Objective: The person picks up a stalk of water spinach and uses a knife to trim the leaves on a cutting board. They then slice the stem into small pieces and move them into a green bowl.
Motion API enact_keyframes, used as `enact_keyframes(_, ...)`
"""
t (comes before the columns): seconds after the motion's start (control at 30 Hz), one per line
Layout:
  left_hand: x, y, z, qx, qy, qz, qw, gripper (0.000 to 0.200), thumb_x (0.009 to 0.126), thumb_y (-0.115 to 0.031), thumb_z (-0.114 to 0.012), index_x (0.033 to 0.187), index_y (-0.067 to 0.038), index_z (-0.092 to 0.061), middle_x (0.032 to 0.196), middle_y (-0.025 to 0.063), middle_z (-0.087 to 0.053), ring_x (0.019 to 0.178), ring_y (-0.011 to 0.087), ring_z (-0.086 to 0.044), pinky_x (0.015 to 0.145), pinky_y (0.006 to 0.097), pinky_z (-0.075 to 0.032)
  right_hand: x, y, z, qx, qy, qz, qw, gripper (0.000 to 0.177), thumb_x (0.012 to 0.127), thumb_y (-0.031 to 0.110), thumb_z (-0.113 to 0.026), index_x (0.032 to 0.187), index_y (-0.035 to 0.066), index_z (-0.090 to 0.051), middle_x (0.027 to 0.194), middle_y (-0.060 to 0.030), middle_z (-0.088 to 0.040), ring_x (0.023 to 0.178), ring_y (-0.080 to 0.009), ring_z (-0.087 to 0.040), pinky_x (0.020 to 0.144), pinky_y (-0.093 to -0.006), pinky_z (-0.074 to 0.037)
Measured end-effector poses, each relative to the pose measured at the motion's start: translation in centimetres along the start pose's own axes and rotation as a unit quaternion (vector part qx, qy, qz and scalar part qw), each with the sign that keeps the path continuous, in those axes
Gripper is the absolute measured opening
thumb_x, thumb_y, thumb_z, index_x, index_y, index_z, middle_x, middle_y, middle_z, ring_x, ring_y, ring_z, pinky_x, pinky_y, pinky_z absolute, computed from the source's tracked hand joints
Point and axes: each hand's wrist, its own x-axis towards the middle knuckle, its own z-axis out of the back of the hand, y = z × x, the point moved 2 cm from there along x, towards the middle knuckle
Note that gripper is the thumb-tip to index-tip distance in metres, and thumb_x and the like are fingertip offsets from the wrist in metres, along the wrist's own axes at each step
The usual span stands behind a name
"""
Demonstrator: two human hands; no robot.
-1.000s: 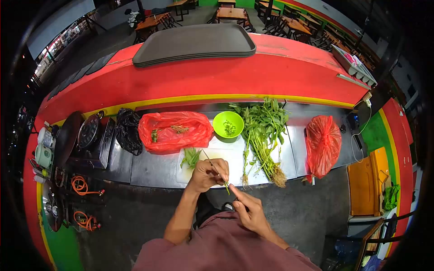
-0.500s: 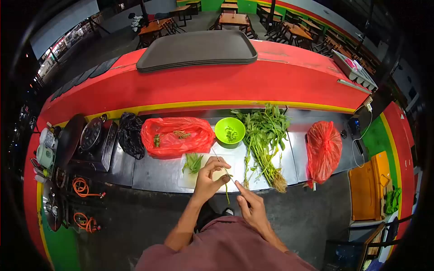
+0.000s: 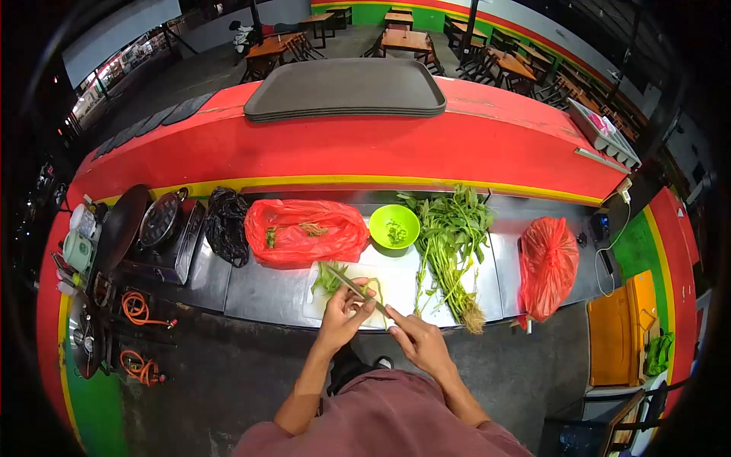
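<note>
My right hand (image 3: 421,339) is wrapped round the handle of a knife (image 3: 358,288), whose blade slants up and left across my left hand. My left hand (image 3: 345,314) pinches a thin green stem (image 3: 380,293) beside the blade, over the white cutting board (image 3: 314,306). Picked leaves (image 3: 327,280) lie on the board's left side. Behind the board stands a lime green bowl (image 3: 394,226) with small green pieces inside. A large bunch of leafy greens (image 3: 453,236) with roots lies to the right.
An open red plastic bag (image 3: 304,255) holds a few scraps. Further left are a black bag (image 3: 227,228) and a stove with a pan (image 3: 160,221). A tied red bag (image 3: 547,266) sits at the right. Dark trays (image 3: 346,87) are stacked on the red ledge.
The knife blade has come down lower across my left hand, pointing left over the leaves. The stem has moved up over the board, and the whole view has shifted slightly.
</note>
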Motion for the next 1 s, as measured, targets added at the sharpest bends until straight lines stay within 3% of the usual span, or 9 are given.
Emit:
enact_keyframes(0.07, 0.0, -0.2, 0.7, 0.056, 0.034, 0.015, 0.998, 0.048, 0.095, -0.017, -0.076, 0.136, 0.000, -0.056, 0.116, 0.0074, -0.070, 0.101, 0.0108, -0.064, 0.081, 0.0263, -0.048, 0.2, -0.2, -0.1, -0.028, 0.005, 0.007, 1.000, 0.046, 0.099, 0.024, -0.066, 0.145, 0.022, -0.059, 0.075, -0.0112, -0.061, 0.064, -0.0307, -0.061, 0.061, -0.0428, -0.048)
enact_keyframes(0.13, 0.0, -0.3, 0.9, 0.075, 0.034, 0.020, 0.996, 0.049, 0.096, -0.019, -0.075, 0.136, 0.001, -0.057, 0.115, 0.0085, -0.071, 0.103, 0.0118, -0.065, 0.081, 0.0270, -0.049, 0.4, 0.0, -0.3, -0.044, 0.015, 0.011, 0.999, 0.046, 0.097, 0.019, -0.069, 0.143, 0.018, -0.061, 0.075, -0.0119, -0.062, 0.063, -0.0277, -0.058, 0.061, -0.0387, -0.048)
enact_keyframes(0.27, -0.4, 0.3, 1.0, 0.055, 0.028, 0.040, 0.997, 0.046, 0.099, -0.022, -0.072, 0.133, 0.004, -0.058, 0.115, 0.0121, -0.073, 0.101, 0.0123, -0.067, 0.081, 0.0272, -0.049, 0.4, -1.2, -1.5, -0.073, 0.000, 0.029, 0.997, 0.047, 0.096, 0.023, -0.070, 0.143, 0.020, -0.062, 0.077, -0.0112, -0.064, 0.064, -0.0288, -0.060, 0.062, -0.0392, -0.048)
enact_keyframes(0.33, -0.8, 0.5, 1.0, 0.034, 0.003, 0.038, 0.999, 0.037, 0.104, -0.018, -0.064, 0.133, 0.004, -0.057, 0.117, 0.0134, -0.072, 0.106, 0.0135, -0.065, 0.093, 0.0293, -0.050, 0.3, -1.5, -1.9, -0.067, 0.004, 0.016, 0.998, 0.047, 0.096, 0.024, -0.070, 0.142, 0.020, -0.062, 0.078, -0.0113, -0.065, 0.065, -0.0288, -0.061, 0.062, -0.0389, -0.049)
enact_keyframes(0.4, -1.0, 0.8, 1.2, 0.057, 0.004, 0.025, 0.998, 0.038, 0.107, -0.025, -0.057, 0.132, 0.003, -0.058, 0.117, 0.0131, -0.073, 0.105, 0.0125, -0.065, 0.091, 0.0291, -0.049, 0.2, -1.5, -2.1, -0.060, 0.011, 0.001, 0.998, 0.047, 0.096, 0.024, -0.071, 0.142, 0.019, -0.062, 0.079, -0.0115, -0.066, 0.066, -0.0288, -0.061, 0.062, -0.0387, -0.049)
enact_keyframes(0.47, -1.2, 1.2, 1.6, 0.083, -0.029, 0.070, 0.994, 0.044, 0.110, -0.034, -0.049, 0.132, 0.003, -0.058, 0.116, 0.0122, -0.074, 0.104, 0.0122, -0.066, 0.089, 0.0289, -0.049, 0.0, -1.5, -2.3, -0.063, 0.006, 0.005, 0.998, 0.046, 0.096, 0.025, -0.071, 0.141, 0.018, -0.063, 0.082, -0.0120, -0.069, 0.066, -0.0286, -0.063, 0.062, -0.0386, -0.050)
enact_keyframes(0.6, -1.1, 2.3, 2.2, 0.069, -0.041, 0.056, 0.995, 0.050, 0.111, -0.041, -0.043, 0.128, 0.002, -0.061, 0.111, 0.0135, -0.075, 0.098, 0.0150, -0.069, 0.085, 0.0302, -0.050, -0.4, -2.3, -2.9, -0.065, 0.006, -0.008, 0.998, 0.045, 0.096, 0.025, -0.071, 0.140, 0.019, -0.064, 0.086, -0.0121, -0.071, 0.067, -0.0285, -0.064, 0.062, -0.0387, -0.051)
enact_keyframes(0.63, -1.2, 2.0, 1.7, 0.027, -0.061, 0.064, 0.996, 0.048, 0.109, -0.039, -0.050, 0.125, 0.003, -0.065, 0.108, 0.0120, -0.076, 0.089, 0.0092, -0.066, 0.078, 0.0255, -0.047, -0.4, -2.3, -3.0, -0.060, 0.007, -0.014, 0.998, 0.045, 0.096, 0.025, -0.071, 0.140, 0.019, -0.064, 0.087, -0.0120, -0.072, 0.068, -0.0285, -0.065, 0.063, -0.0387, -0.051)
enact_keyframes(1.0, 0.4, 5.2, 1.8, 0.022, -0.084, 0.074, 0.994, 0.041, 0.106, -0.032, -0.059, 0.125, 0.004, -0.064, 0.109, 0.0133, -0.076, 0.096, 0.0121, -0.068, 0.081, 0.0261, -0.046, -0.4, -4.5, -4.2, -0.065, 0.000, -0.057, 0.996, 0.044, 0.094, 0.027, -0.073, 0.136, 0.015, -0.066, 0.095, -0.0122, -0.074, 0.074, -0.0283, -0.069, 0.069, -0.0385, -0.055)
